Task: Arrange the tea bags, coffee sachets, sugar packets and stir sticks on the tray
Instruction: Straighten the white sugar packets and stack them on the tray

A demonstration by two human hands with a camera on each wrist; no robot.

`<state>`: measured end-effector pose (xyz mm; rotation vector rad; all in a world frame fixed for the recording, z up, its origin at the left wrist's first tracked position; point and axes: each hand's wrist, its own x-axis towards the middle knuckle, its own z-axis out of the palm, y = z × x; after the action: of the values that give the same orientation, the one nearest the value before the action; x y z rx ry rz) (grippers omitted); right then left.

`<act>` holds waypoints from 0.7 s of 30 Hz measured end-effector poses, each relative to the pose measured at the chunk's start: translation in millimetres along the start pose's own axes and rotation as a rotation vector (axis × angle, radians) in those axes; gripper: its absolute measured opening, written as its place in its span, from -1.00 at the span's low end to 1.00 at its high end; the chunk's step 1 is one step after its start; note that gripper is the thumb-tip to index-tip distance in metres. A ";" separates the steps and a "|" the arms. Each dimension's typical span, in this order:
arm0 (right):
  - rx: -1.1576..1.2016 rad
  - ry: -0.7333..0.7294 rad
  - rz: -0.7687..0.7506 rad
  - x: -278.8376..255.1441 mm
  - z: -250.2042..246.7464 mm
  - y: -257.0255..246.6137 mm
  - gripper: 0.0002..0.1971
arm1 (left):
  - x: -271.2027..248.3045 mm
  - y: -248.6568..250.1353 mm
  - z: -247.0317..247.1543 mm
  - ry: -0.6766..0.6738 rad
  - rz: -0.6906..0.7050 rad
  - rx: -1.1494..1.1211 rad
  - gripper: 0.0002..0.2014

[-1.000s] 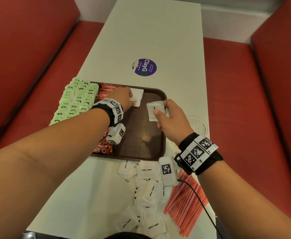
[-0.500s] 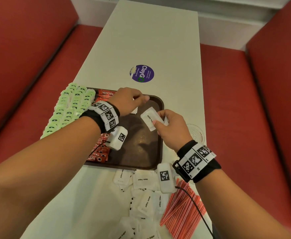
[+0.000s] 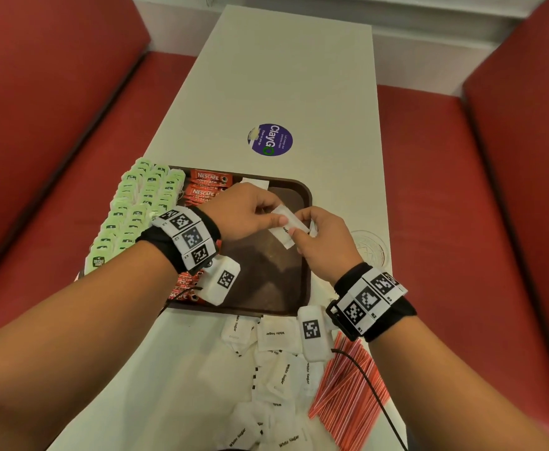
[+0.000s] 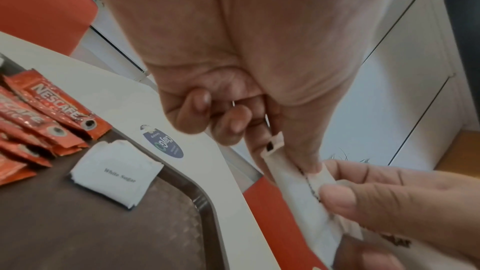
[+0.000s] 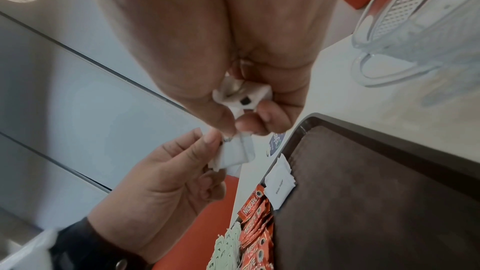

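Nearest us on the worktop (image 3: 266,76), a loose heap of sugar packets (image 3: 279,369) and a bundle of red stir sticks (image 3: 348,395) lie off the tray (image 3: 305,196); we judge both groups outstanding. Above the tray's bare middle, both hands meet on one white sugar packet (image 3: 288,229): the left hand (image 3: 244,211) pinches its upper end between thumb and fingertip, and the right hand (image 3: 323,242) pinches the lower end, with what looks like a second packet bunched in its palm. We judge this a hand-over or a straightening before placement.

Tray contents: green tea bags (image 3: 136,206) in rows along the left side, some overhanging the rim; red coffee sachets (image 3: 208,185) in a column beside them; a small stack of sugar packets (image 4: 116,171) at the far end, just beside the sachets. We rate tea and coffee as apparently complete, sugar barely begun, sticks not started.
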<state>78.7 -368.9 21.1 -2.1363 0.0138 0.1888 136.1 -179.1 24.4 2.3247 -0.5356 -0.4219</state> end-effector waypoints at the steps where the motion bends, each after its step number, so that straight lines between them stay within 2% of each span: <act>1: 0.000 0.005 -0.001 -0.7 -1.1 -0.2 -0.93 | 0.0 1.9 -0.3 -0.010 0.003 -0.003 -0.78; 6: 0.007 0.022 -0.003 -0.7 -3.5 -0.4 -0.93 | 4.0 7.3 -5.0 -0.012 0.028 0.049 -0.80; 9: 0.027 0.071 -0.007 1.2 -2.9 -0.5 -0.87 | 7.7 0.5 -12.0 0.001 -0.007 0.084 -0.84; 11: 0.085 0.096 0.013 2.0 -2.6 -1.1 -0.83 | 13.2 -11.2 -16.4 0.071 -0.079 0.159 -0.87; 14: 0.239 0.075 0.068 0.7 -3.4 -4.5 -0.80 | 24.5 -35.4 -19.5 0.157 -0.270 0.271 -0.89; 18: 0.309 0.068 0.045 0.5 -6.8 -8.3 -0.73 | 43.5 -60.5 -13.5 0.015 -0.404 0.419 -0.87; 21: 0.303 0.057 0.037 1.8 -6.8 -7.7 -0.67 | 57.6 -69.1 -10.0 0.025 -0.443 0.444 -0.86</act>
<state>82.1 -370.2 30.9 -1.8392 0.1089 0.1382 207.8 -155.4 -25.4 2.8822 -0.0958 -0.5174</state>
